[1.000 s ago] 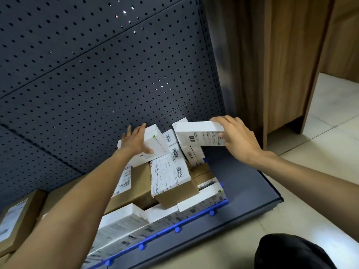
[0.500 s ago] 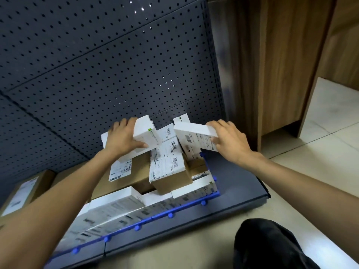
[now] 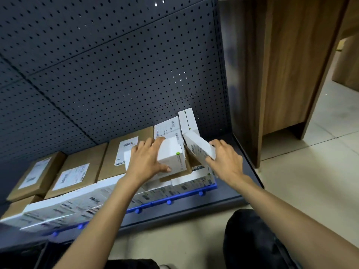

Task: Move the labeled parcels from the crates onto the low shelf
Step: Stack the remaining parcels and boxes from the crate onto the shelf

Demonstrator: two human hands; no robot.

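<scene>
Hands (image 3: 144, 162) gripping parcels (image 3: 172, 152), front labels (image 3: 93, 200) blurred

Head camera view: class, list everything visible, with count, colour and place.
shelf: one, dark grey, low
pegboard: one, dark grey, behind it
rail: one, blue, shelf front
brown parcels: at least four, white labels, shelf back
front white boxes: several, blurred, behind rail
upright white boxes: two, against pegboard
green-marked white box: one, mid-shelf
tilted white box: one, beside it
cabinet: one, brown wood, right
floor: pale tiles
hands: left hand grips green-marked white box; right hand grips tilted white box
</scene>
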